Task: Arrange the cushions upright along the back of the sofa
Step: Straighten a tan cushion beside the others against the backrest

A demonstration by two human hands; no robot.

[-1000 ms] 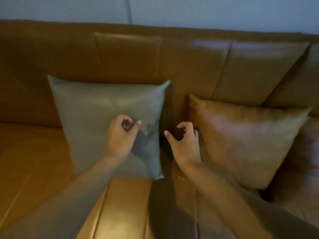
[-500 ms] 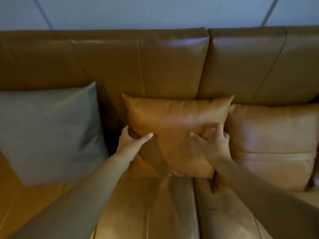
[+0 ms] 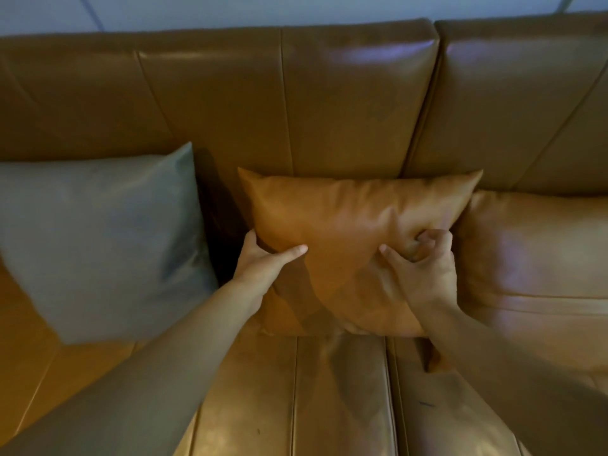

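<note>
Head view: the tan cushion [image 3: 345, 232] stands against the sofa back [image 3: 345, 103], a dark gap separating it from the grey cushion [image 3: 98, 238], its right edge touching the brown cushion [image 3: 533, 251]. Left hand [image 3: 263, 264] grips its left edge; right hand [image 3: 424, 268] pinches its front.

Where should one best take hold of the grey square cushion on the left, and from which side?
Probably grip the grey square cushion by its two side edges, coming from the front. It leans on the brown leather sofa back with its broad face forward, so both edges seem reachable and its rear face is blocked.
</note>
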